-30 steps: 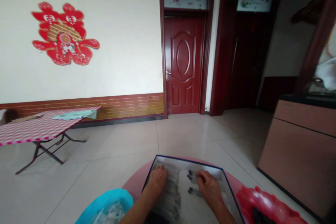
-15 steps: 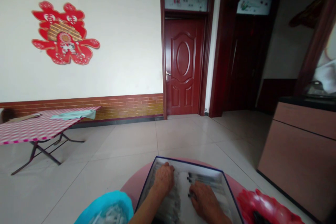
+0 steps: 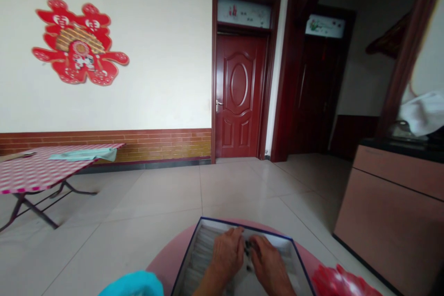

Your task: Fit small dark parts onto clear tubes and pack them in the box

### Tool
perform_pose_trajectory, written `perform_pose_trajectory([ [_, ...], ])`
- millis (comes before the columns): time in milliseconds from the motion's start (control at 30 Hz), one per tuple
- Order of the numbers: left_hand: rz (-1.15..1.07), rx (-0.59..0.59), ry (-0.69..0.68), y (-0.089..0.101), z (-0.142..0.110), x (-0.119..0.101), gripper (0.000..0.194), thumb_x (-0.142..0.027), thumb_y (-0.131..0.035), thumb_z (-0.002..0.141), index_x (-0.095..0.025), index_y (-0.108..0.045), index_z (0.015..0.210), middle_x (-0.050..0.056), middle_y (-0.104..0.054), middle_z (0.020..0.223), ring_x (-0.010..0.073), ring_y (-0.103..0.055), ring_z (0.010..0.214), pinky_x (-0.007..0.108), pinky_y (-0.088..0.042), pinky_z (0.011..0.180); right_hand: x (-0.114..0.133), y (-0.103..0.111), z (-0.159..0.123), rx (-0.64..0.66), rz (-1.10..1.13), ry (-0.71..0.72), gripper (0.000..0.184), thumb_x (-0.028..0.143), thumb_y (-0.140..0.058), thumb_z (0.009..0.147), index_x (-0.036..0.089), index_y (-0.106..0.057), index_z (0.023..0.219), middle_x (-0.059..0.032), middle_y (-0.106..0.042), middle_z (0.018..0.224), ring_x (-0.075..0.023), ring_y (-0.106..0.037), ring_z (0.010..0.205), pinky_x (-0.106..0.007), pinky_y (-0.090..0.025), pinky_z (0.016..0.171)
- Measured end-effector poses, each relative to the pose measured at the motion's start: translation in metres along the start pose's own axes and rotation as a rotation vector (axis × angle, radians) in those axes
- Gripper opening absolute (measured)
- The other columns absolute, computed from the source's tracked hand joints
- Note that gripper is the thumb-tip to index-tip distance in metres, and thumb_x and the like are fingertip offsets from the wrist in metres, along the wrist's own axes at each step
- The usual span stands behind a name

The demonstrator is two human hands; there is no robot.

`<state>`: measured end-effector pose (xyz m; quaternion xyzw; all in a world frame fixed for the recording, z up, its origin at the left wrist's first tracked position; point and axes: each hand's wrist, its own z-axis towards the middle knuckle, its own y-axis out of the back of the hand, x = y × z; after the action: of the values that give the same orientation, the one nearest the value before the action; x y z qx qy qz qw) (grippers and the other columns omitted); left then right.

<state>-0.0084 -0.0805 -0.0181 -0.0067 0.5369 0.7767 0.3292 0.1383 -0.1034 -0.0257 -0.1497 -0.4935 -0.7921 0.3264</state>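
Box [image 3: 284, 243]: resting on the pink bench [image 3: 163, 259], slim clear pieces [image 3: 197, 259] along its left side.
Dark tips [image 3: 249, 268]: inside it, between the hands.
Left hand [image 3: 227, 254]: grip curled (whether clamped on anything, I cannot tell).
Right hand [image 3: 267, 259]: grip bent beside the tips, hold likewise unclear.
Handwork: apparently gathering or arranging pieces.
Fingertips: next move probably calls for a light pinch.

My left hand [image 3: 227, 252] and right hand [image 3: 269, 260] are in the box [image 3: 272, 237]; beneath it is a table [image 3: 166, 258], to its left a container [image 3: 134, 283], to its right a bag [image 3: 342, 282].
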Motion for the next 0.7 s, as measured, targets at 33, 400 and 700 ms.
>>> perform_pose_trajectory([
  [33,-0.028,-0.028,-0.024,0.001,-0.001,-0.002,0.031,-0.022,-0.034,0.087,-0.023,-0.049,0.114,0.007,-0.061,0.100,0.0184,-0.057,0.091,0.030,-0.044,0.079,0.002,0.004,0.005,-0.051,0.064,-0.043,0.024,0.026,-0.040,0.079,0.021,-0.058,0.094,-0.0077,-0.064,0.094,-0.0197,-0.059,0.085,-0.031,-0.043,0.078],
  [400,-0.150,-0.020,-0.120,-0.001,0.018,-0.010,0.028,-0.019,-0.034,0.087,-0.024,-0.049,0.110,0.004,-0.060,0.104,0.0161,-0.055,0.093,0.028,-0.042,0.083,0.010,-0.001,0.031,-0.178,0.851,-0.596,0.034,0.052,-0.054,0.067,0.022,-0.060,0.082,-0.0023,-0.067,0.080,-0.0174,-0.063,0.073,-0.028,-0.050,0.065],
  [700,0.085,-0.127,-0.050,-0.008,0.015,0.003,0.019,-0.027,-0.044,0.084,-0.026,-0.062,0.092,0.005,-0.059,0.090,0.0231,-0.048,0.088,0.040,-0.032,0.087,-0.014,-0.021,0.022,-0.011,0.739,-0.679,0.040,0.057,-0.048,0.072,0.020,-0.062,0.071,-0.0012,-0.063,0.065,-0.0131,-0.057,0.060,-0.022,-0.042,0.050],
])
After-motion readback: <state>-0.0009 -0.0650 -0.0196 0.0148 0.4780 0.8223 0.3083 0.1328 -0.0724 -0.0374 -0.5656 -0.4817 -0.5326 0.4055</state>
